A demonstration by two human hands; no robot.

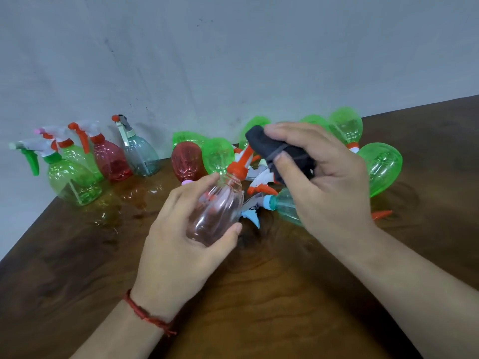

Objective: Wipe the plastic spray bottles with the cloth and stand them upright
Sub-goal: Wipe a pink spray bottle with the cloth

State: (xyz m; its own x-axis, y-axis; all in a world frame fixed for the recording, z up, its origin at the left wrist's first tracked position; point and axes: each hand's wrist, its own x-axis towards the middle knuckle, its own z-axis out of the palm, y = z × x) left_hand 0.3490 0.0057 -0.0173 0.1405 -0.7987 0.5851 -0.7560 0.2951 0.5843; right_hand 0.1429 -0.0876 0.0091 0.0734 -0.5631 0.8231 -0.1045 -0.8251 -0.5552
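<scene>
Clear pink spray bottle (215, 211) is held off the surface (259, 294) in the left hand (181, 242), whose fingers (197, 185) wrap its belly. Right hand (329, 182) grips the bunched dark cloth (280, 151) at the orange spray head (239, 164); contact appears likely but is partly hidden. The bottle's long axis is tilted, with the neck pointing up and away to the right and the base towards the person. Risks as judged: the smooth thin wall may slip or twist in the grip under cloth pressure and drop onto the lying bottles (381, 167) beneath. A careless set-down could topple the upright row (111, 159) at far left.
</scene>
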